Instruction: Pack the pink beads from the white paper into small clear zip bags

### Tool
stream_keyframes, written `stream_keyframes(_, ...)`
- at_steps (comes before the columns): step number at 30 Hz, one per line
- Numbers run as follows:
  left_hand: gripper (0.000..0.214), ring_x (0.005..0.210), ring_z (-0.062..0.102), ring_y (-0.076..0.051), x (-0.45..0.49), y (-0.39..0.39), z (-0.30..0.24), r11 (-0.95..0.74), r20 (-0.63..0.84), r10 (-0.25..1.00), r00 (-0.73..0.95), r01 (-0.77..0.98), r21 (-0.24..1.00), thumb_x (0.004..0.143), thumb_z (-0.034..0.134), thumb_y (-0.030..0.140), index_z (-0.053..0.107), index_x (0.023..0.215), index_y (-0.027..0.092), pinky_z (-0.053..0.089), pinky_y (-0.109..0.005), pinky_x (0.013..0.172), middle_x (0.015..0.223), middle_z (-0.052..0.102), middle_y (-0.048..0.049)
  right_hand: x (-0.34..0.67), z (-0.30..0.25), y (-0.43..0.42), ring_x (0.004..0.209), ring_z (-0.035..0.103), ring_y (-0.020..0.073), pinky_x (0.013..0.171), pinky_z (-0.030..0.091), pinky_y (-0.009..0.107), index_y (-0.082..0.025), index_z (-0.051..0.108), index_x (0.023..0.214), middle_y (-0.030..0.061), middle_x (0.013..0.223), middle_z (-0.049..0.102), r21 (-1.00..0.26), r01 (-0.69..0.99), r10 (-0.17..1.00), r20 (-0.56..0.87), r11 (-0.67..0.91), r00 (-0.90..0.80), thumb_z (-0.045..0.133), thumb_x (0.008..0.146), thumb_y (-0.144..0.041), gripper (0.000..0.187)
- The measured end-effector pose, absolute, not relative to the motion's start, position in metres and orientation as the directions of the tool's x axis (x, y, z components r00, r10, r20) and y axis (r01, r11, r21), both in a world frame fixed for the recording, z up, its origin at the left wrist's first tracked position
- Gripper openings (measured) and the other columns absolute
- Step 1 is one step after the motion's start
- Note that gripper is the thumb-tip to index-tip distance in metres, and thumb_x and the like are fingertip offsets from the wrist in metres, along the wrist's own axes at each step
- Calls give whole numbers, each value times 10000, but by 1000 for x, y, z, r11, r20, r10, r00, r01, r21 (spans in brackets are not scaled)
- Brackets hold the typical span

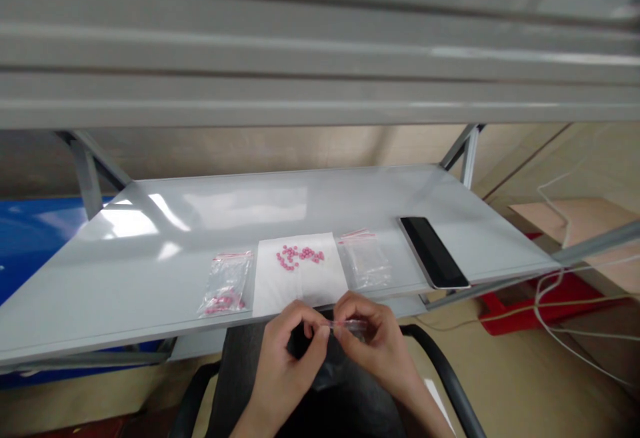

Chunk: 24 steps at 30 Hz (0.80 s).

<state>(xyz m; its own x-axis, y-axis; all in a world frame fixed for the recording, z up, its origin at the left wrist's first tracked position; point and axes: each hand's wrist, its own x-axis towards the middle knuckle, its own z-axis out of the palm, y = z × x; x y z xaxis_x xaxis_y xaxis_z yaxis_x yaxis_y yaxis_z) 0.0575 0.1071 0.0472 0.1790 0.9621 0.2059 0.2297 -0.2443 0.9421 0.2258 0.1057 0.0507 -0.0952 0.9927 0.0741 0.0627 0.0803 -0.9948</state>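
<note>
Both my hands meet just below the front edge of the grey shelf [125,271]. My left hand [287,351] and my right hand [373,338] pinch the top of a small clear zip bag [347,326] between their fingertips, over my lap. On the shelf right above them lies a white sheet [300,285] with several small pink beads [299,256] scattered on it. Left of the sheet sits a pile of clear zip bags [226,283] holding pink beads. Right of the sheet lies a stack of clear zip bags [366,259] that look empty.
A black phone [433,252] lies face up at the shelf's right front. An upper grey shelf [320,45] hangs over the view. White cables [560,291] and a red object [550,305] sit on the floor to the right. Black chair armrests [445,371] flank my legs.
</note>
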Motion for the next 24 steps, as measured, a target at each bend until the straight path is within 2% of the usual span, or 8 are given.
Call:
stream_keyframes(4, 232, 648, 568, -136, 66, 112, 51, -318, 260, 932, 252, 226, 921, 921, 614, 261, 636, 703, 186, 435, -240, 627, 657, 586, 4, 238, 53, 105, 675, 585, 159, 621, 447, 266, -177, 653, 701, 18, 715, 625, -993, 83, 993, 78, 85, -92, 709, 806, -228, 129)
stream_keyframes(11, 246, 662, 543, -125, 87, 122, 54, -397, 355, 900, 255, 138, 907, 943, 609, 248, 601, 704, 188, 406, -238, 646, 660, 559, 21, 271, 56, 106, 639, 554, 127, 594, 422, 234, -174, 696, 715, 4, 683, 623, -999, 32, 998, 38, 40, -55, 758, 825, -301, 178)
stream_keyframes(19, 274, 671, 537, -121, 106, 144, 69, -426, 399, 890, 219, 93, 900, 947, 630, 285, 595, 695, 186, 399, -235, 670, 667, 560, 32, 299, 82, 125, 634, 627, 135, 582, 480, 219, -202, 742, 636, 13, 661, 685, -975, 84, 972, 215, 207, 99, 859, 716, -228, 144)
stream_keyframes(21, 297, 660, 536, -119, 112, 152, 73, -420, 395, 895, 206, 95, 902, 946, 630, 303, 578, 679, 185, 403, -229, 661, 659, 558, 35, 304, 86, 134, 629, 627, 140, 572, 483, 225, -206, 748, 638, 16, 655, 689, -964, 112, 960, 255, 243, 113, 843, 722, -242, 133)
stream_keyframes(24, 319, 640, 534, -121, 121, 170, 75, -402, 376, 909, 180, 138, 905, 952, 606, 330, 553, 670, 190, 414, -225, 646, 634, 551, 41, 311, 89, 150, 629, 627, 157, 558, 491, 248, -204, 757, 676, 32, 685, 708, -932, 254, 945, 298, 257, 138, 773, 773, -326, 157)
